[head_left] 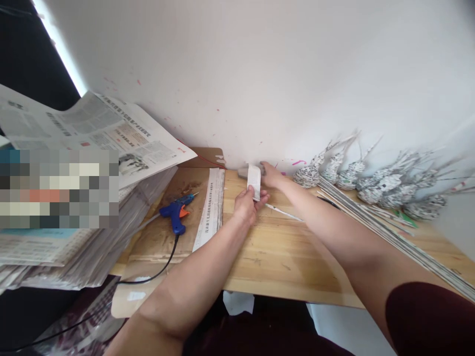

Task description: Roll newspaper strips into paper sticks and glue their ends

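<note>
My left hand point(248, 205) is closed on a short strip of newspaper point(254, 180), with the thumb lying over its lower end. A thin rolled paper stick point(285, 212) runs from beside the fingers to the right and passes under my right forearm. Just beyond the strip, near the wall, my right hand point(271, 174) curls at the end of a grey object point(243, 172). The strip covers part of that object, so its kind is unclear. Some of the right fingers are hidden.
A blue glue gun point(174, 215) with a black cord lies on cardboard point(159, 249) at left, beside folded newspaper strips point(211, 207). Piled newspapers point(96, 257) stand further left. Along the wall at right are several woven paper pieces point(306, 175) and long paper sticks point(386, 230).
</note>
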{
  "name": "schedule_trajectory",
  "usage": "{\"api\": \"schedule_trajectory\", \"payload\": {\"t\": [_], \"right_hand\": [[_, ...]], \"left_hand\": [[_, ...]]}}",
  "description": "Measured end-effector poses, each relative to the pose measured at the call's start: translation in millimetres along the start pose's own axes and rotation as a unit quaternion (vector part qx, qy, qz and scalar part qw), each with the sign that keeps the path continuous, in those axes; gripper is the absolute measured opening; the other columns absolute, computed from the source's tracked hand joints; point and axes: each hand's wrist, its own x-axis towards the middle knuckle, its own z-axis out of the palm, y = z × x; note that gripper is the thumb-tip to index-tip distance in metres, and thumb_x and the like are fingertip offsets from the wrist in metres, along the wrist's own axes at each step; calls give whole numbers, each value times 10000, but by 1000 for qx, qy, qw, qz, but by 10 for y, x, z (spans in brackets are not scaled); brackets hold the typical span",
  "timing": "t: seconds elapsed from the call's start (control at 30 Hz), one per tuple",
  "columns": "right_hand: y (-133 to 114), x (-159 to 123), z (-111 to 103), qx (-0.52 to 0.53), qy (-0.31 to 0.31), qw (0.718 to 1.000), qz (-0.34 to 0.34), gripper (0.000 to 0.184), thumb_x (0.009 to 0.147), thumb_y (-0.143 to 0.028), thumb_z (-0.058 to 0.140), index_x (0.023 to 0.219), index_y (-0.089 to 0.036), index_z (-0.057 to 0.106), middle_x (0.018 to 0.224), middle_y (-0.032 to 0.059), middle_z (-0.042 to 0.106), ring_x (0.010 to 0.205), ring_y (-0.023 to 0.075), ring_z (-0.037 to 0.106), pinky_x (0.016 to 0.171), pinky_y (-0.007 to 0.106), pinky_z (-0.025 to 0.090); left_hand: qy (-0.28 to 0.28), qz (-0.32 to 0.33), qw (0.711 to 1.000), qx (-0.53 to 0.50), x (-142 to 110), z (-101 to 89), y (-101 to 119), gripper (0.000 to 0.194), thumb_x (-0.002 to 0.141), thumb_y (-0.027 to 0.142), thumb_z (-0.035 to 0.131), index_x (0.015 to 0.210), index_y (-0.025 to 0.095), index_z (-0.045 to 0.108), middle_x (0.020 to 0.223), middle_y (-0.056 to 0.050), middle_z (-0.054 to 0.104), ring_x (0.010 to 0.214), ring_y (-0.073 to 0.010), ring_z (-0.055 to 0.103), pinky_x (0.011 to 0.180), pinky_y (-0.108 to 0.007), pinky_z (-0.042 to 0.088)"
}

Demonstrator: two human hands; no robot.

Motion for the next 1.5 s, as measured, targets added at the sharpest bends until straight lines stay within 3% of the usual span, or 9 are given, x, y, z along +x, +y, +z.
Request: {"api": "schedule_trajectory", "payload": {"t": [0.07,0.1,0.23,0.37,0.57,0.97,1.27,1.37,1.5], "right_hand": [[-4,-318,-96,-92,130,987,-34,532,777,-312,586,1261,-127,466,1287,177,503,1192,293,449,991,428,327],[-6,-513,-130,-110,144,981,-62,471,806,-326,552,1236,-143,489,1245,160,540,1156,281,483,973,424,347],[0,-1294,-102,-86,28,992,-83,331,834,-376,530,1136,-239,536,999,66,665,893,213,624,787,345,465],[20,-1653,42,-109,91,983,-116,231,841,-289,524,1057,-213,551,978,69,655,884,195,612,771,303,449],[6,-1651,32,-162,129,967,-150,170,890,-233,419,913,-197,583,874,66,649,831,190,585,769,290,407],[5,-1660,13,-184,109,968,-130,203,887,-322,448,1020,-216,560,970,77,646,843,201,598,719,285,402],[-16,-1527,-87,-155,24,984,-83,141,873,-286,452,854,-206,567,829,42,663,726,170,593,651,266,382],[-30,-1491,-57,-135,63,984,-98,120,828,-308,533,890,-207,557,834,39,655,712,168,580,644,263,380],[2,-1510,-41,-170,92,974,-122,205,904,-308,400,821,-213,562,721,35,629,659,170,560,612,270,349]], "left_hand": [[3,-3,1000,-10,7,1,4,172,892,234,459,858,90,546,702,-102,649,756,-182,676,721,-306,566],[4,-4,1000,-15,10,3,5,166,893,231,457,857,93,541,698,-98,646,758,-181,676,726,-310,566],[-14,-13,999,-28,6,4,-5,165,895,232,454,836,100,535,700,-88,642,752,-172,675,727,-301,565],[-37,-32,998,-32,-27,-4,-15,174,879,242,489,836,89,560,708,-94,643,733,-169,674,680,-269,568],[-75,-34,996,-19,-69,-3,3,52,804,84,574,812,45,608,712,-86,642,707,-145,670,686,-208,557],[-71,-20,997,-25,-59,-3,14,34,784,77,600,802,62,625,724,-79,653,707,-137,669,709,-212,554],[-80,-8,997,-6,-12,-27,-11,38,788,74,591,803,57,622,728,-78,646,719,-140,667,701,-204,550],[-76,-4,997,-10,4,-34,-15,53,790,81,591,823,62,628,735,-76,648,725,-136,665,701,-203,550],[-83,-2,997,0,7,-38,-12,68,794,84,587,843,65,630,737,-68,649,743,-139,667,718,-207,550]]}}
